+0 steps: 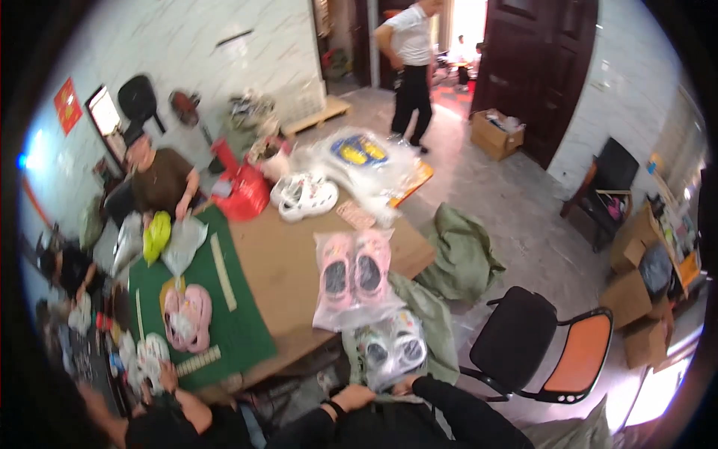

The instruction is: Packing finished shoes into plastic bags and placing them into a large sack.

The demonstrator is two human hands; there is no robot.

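A pair of white clogs with coloured decorations lies inside a clear plastic bag (389, 350) just in front of me, over an olive-green sack (441, 340). My left hand (354, 396) is closed at the bag's near left edge. Its near right edge is gripped by my right hand (406, 385), whose fingers are partly hidden. Just beyond, at the table's corner, a second clear bag holds pink clogs (354, 271).
A brown table (288, 258) carries a green mat (243, 329), loose pink clogs (188, 318), white clogs (305, 196) and plastic bags (314, 157). Co-workers sit along the left; one person (411, 60) stands near the doorway. A chair (516, 337) is at my right.
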